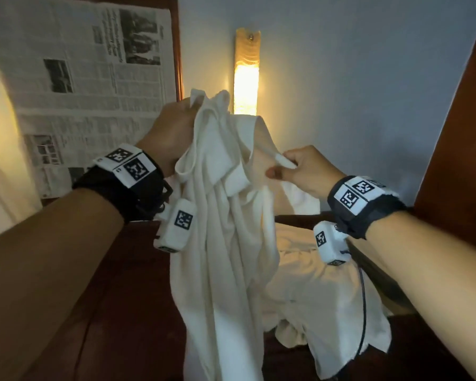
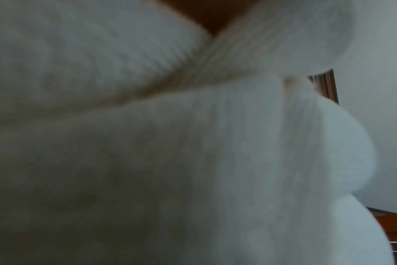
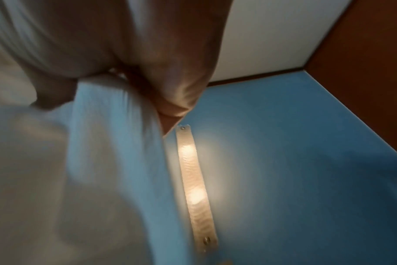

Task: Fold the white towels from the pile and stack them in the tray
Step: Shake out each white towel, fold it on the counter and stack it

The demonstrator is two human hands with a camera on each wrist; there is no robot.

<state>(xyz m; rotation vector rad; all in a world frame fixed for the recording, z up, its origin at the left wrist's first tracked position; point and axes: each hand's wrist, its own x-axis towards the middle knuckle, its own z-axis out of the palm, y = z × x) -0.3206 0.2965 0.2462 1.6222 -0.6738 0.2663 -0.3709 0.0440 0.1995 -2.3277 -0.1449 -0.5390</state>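
In the head view, a crumpled white terry towel (image 1: 226, 215) is held up in the air at the centre of the frame, its folds hanging down toward 6 o'clock. Its upper edge is gripped by the left hand (image 1: 173, 133) at about 11 o'clock of the towel, the fingers curled round a bunched corner. A narrow hem at about 2 o'clock is pinched by the right hand (image 1: 305, 171) between thumb and curled fingers. A rumpled pile of white towels (image 1: 327, 292) is seen below the right wrist, toward 4 o'clock, lying on a dark reddish-brown wooden surface (image 1: 116, 312). Black wrist straps with white coded markers (image 1: 129, 166) are worn on both wrists. A tall lit wall lamp of pale ribbed material (image 1: 246, 75) is mounted on the pale blue wall (image 1: 355, 78) at 12 o'clock, and sheets of printed newspaper (image 1: 80, 78) are fixed at 10 o'clock. In the left wrist view, the frame is almost filled by blurred folds of the white towel (image 2: 170, 143); the fingers cannot be made out there. In the right wrist view, the towel (image 3: 91, 161) fills the left half, the right hand (image 3: 165, 75) is closed on its edge at 12 o'clock, and the lamp (image 3: 193, 179) is seen on the blue wall (image 3: 306, 161) toward 5 o'clock.
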